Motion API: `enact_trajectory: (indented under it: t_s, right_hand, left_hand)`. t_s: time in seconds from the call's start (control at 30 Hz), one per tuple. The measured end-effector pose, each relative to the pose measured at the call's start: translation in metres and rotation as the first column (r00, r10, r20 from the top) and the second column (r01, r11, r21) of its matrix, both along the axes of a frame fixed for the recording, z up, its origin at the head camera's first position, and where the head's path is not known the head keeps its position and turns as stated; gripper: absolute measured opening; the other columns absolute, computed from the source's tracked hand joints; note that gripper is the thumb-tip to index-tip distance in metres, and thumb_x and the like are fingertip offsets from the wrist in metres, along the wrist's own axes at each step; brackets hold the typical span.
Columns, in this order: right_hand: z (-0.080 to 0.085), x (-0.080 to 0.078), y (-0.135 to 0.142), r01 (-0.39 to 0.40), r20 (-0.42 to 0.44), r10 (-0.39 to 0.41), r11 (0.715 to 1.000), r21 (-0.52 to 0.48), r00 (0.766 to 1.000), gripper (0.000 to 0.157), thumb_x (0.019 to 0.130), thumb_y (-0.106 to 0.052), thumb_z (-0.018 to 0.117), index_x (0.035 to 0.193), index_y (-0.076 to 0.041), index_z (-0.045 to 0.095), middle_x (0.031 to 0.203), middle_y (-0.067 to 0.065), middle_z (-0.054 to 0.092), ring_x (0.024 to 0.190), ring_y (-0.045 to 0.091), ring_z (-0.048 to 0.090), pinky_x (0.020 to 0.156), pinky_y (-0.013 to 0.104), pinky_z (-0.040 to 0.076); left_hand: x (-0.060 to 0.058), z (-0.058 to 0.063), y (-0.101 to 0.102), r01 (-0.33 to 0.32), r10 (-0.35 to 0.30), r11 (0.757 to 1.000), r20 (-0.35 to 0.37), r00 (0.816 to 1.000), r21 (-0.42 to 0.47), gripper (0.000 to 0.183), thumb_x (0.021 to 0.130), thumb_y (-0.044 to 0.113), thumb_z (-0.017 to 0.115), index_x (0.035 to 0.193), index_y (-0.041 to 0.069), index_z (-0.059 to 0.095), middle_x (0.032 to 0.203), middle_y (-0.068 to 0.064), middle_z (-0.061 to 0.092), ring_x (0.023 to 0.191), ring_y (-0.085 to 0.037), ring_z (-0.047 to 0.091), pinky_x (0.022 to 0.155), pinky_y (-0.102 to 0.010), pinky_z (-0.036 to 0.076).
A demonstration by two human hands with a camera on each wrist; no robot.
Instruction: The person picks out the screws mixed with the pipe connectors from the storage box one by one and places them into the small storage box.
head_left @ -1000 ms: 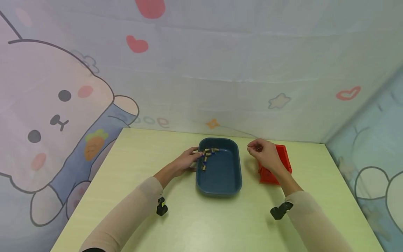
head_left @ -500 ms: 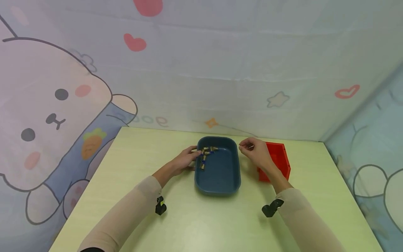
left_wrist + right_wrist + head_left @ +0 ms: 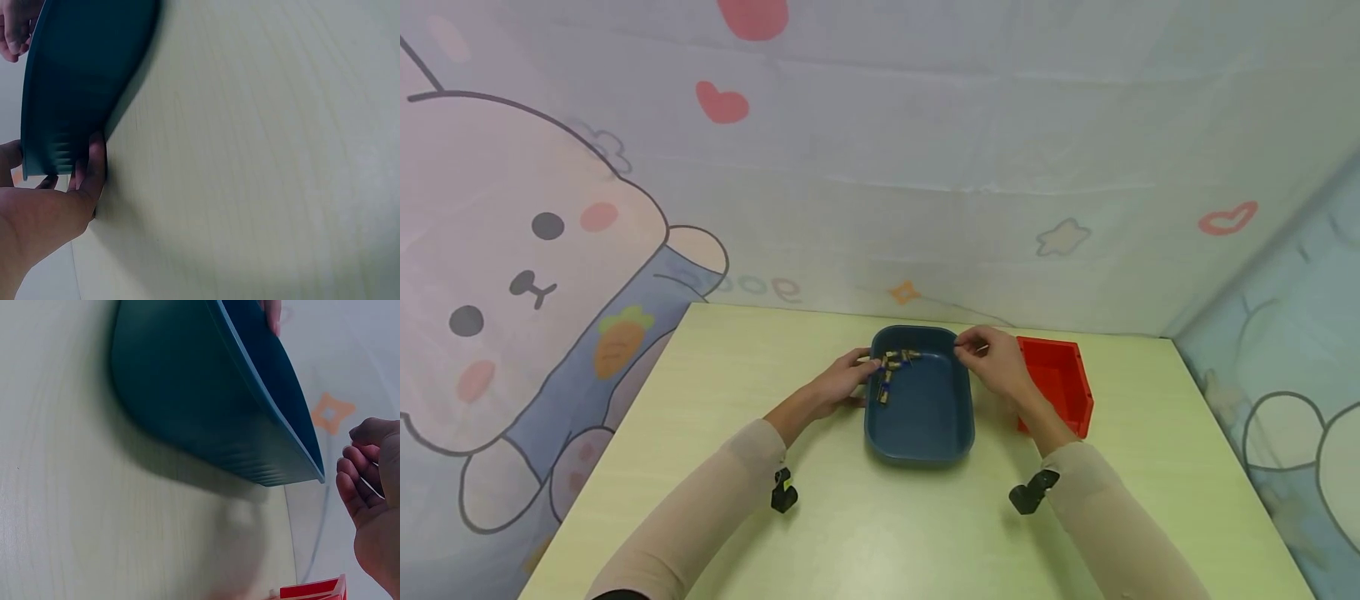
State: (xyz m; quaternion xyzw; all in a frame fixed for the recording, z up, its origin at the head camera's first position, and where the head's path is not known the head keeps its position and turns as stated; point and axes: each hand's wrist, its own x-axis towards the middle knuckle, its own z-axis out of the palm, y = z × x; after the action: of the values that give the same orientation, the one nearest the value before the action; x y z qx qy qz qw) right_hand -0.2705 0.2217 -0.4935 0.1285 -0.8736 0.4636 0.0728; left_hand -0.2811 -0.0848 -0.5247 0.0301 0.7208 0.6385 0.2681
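Note:
A blue-grey plastic basin (image 3: 925,417) stands on the table, with several small brass fittings (image 3: 883,392) with blue bands gathered at its far left inside. My left hand (image 3: 841,382) holds the basin's left side, thumb over the rim and fingers against the outer wall, as the left wrist view confirms. My right hand (image 3: 996,362) hovers at the far right rim, its fingers curled and the thumb close to the index fingertip. In the right wrist view, no object shows at the right hand's fingertips (image 3: 357,439), though something small could be hidden there.
An open red plastic box (image 3: 1060,379) stands to the right of the basin, partly behind my right wrist. The pale wooden table (image 3: 880,533) ends at a printed cloth backdrop (image 3: 880,208) behind. Each forearm carries a black wrist camera (image 3: 1033,492).
My right hand has moved left from over the red box to the basin's rim, uncovering more of the box. My left hand keeps its hold on the basin.

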Motion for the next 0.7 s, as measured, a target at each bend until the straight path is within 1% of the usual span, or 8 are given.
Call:
enact_trajectory:
  t_s: [0.1,0.23,0.33,0.47,0.7]
  right_hand:
    - [0.0010,0.0009,-0.0008,-0.004,-0.007,0.004,1.000,0.006,1.000,0.010,0.099,-0.009,0.075,0.108,-0.004,0.076,0.096,0.009,0.074,0.089,0.024,0.066,0.085,0.030,0.057]
    - [0.0016,0.0008,-0.0002,-0.005,-0.010,0.005,1.000,0.013,1.000,0.010,0.099,-0.009,0.075,0.108,-0.004,0.076,0.096,0.009,0.074,0.089,0.023,0.065,0.084,0.029,0.057]
    - [0.0015,-0.0006,-0.0006,-0.006,-0.011,0.006,1.000,0.019,1.000,0.009,0.099,-0.009,0.075,0.107,-0.004,0.076,0.096,0.008,0.073,0.089,0.023,0.065,0.084,0.027,0.056]
    - [0.0019,-0.0019,-0.0023,-0.013,-0.019,0.014,1.000,0.024,1.000,0.009,0.099,-0.008,0.075,0.107,-0.004,0.076,0.096,0.008,0.074,0.089,0.023,0.065,0.084,0.028,0.056]
    - [0.0018,-0.0025,-0.0061,-0.020,-0.017,0.020,0.999,0.026,1.000,0.011,0.097,-0.007,0.076,0.107,-0.002,0.075,0.097,0.009,0.074,0.088,0.024,0.068,0.086,0.034,0.058]
  left_hand:
    - [-0.0002,-0.0001,0.0005,-0.004,0.004,1.000,0.002,1.000,0.003,0.061,0.113,0.035,0.054,0.166,0.015,0.033,0.163,-0.018,0.040,0.146,-0.037,0.047,0.089,-0.041,0.060]
    - [-0.0004,-0.0014,0.0007,0.000,0.000,1.000,0.001,1.000,0.006,0.061,0.113,0.036,0.053,0.166,0.015,0.031,0.164,-0.019,0.040,0.147,-0.037,0.046,0.089,-0.041,0.060]
    - [-0.0007,-0.0026,-0.0004,0.002,-0.002,1.000,-0.002,1.000,0.006,0.062,0.113,0.036,0.053,0.166,0.014,0.031,0.164,-0.019,0.040,0.147,-0.037,0.046,0.092,-0.042,0.059]
    - [-0.0008,-0.0028,-0.0010,-0.002,0.002,1.000,0.001,1.000,0.005,0.063,0.112,0.037,0.054,0.167,0.015,0.031,0.165,-0.018,0.038,0.149,-0.038,0.044,0.097,-0.045,0.058]
    - [-0.0004,-0.0016,-0.0004,0.001,0.000,1.000,-0.004,1.000,0.009,0.063,0.113,0.037,0.054,0.167,0.014,0.030,0.166,-0.018,0.038,0.149,-0.038,0.043,0.101,-0.048,0.056]
